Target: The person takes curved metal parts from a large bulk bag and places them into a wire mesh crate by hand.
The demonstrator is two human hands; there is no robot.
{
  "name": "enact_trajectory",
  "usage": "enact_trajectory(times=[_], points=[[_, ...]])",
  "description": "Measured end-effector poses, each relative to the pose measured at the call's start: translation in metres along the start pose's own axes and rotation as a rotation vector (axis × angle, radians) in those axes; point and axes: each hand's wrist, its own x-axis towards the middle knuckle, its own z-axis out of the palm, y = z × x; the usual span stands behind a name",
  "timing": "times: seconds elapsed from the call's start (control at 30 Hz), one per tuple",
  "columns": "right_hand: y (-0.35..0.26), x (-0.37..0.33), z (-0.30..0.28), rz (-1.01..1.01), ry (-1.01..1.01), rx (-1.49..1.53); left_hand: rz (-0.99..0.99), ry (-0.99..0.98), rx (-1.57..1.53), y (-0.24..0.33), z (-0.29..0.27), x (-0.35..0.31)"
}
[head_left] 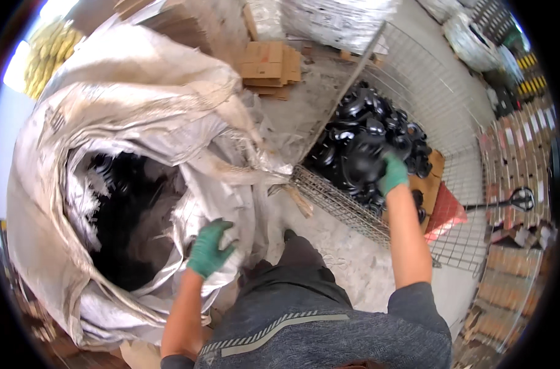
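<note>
My right hand, in a green glove, grips a shiny black rounded part at its right side; motion blurs it and its exact kind is unclear. It is over a heap of similar black parts inside a wire mesh basket. At the near edge of a big white woven bulk bag, my left hand, also green-gloved, has its fingers apart and holds nothing. Its fingers are against or just above the bag's fabric; which one, I cannot tell. Dark parts lie deep in the bag's opening, mostly in shadow.
Flattened cardboard boxes lie on the concrete floor beyond the bag. Inside the basket's right end are a cardboard sheet and a red piece. Stacked brown goods stand at the right; a wrapped pallet load is at the back.
</note>
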Motion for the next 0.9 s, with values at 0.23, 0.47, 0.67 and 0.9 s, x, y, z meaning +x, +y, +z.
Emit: enact_trajectory(times=[0.23,0.47,0.67,0.9], points=[[-0.026,0.123,0.016,0.152,-0.284,0.331,-0.596,-0.13,0.174,-0.106,-0.062,-0.098],[0.176,-0.061,0.0,0.479,-0.122,-0.112,-0.914,0.268,-0.093,-0.306,-0.07,-0.136],[0.23,-0.23,-0.224,0.655,-0.055,-0.874,-0.872,0.473,0.371,-0.497,-0.086,-0.107],[0.188,-0.368,-0.391,0.75,0.384,-0.641,-1.17,0.46,0.462,-0.454,-0.102,-0.049]])
